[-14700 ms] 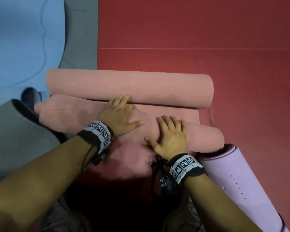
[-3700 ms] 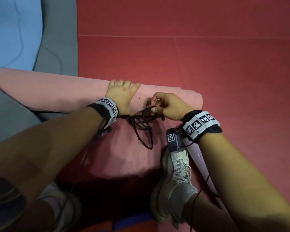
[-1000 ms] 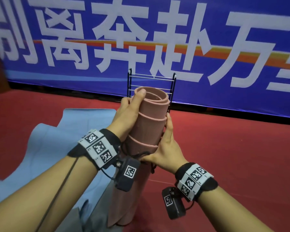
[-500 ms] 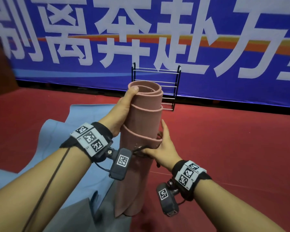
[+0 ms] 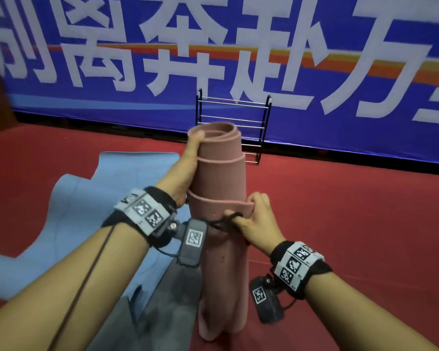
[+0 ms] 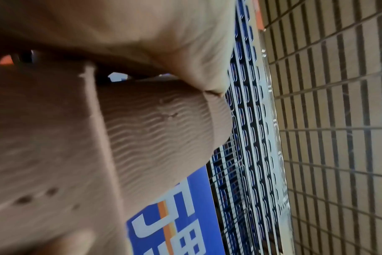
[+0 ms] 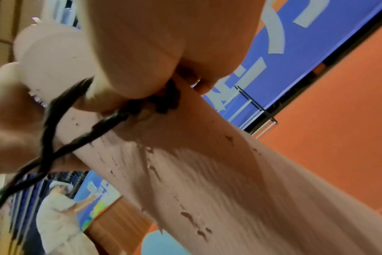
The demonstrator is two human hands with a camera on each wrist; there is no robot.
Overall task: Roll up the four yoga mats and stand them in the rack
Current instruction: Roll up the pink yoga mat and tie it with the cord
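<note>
I hold a rolled pink yoga mat (image 5: 221, 178) upright in front of me, its layers telescoped and stepped. My left hand (image 5: 185, 171) grips the upper part, thumb over the top rim. My right hand (image 5: 254, 221) holds the mat's middle from the right and pinches a black cord (image 5: 223, 221) that runs round it. The cord (image 7: 61, 138) and the mat (image 7: 207, 172) fill the right wrist view; the ribbed mat (image 6: 153, 134) fills the left wrist view. A black metal rack (image 5: 233, 122) stands empty against the banner behind the mat.
A blue mat (image 5: 69, 211) lies unrolled and rumpled on the red floor (image 5: 352, 236) to the left, with a grey mat (image 5: 162, 312) beside it at lower centre. A blue banner (image 5: 340, 72) with white characters spans the back wall. Another person (image 7: 55, 215) shows in the right wrist view.
Long ago I was rolling the pink mat on the floor, then handling the cord. In the last second the upright mat and the rack have come nearer, and my right fingers closed round the cord.
</note>
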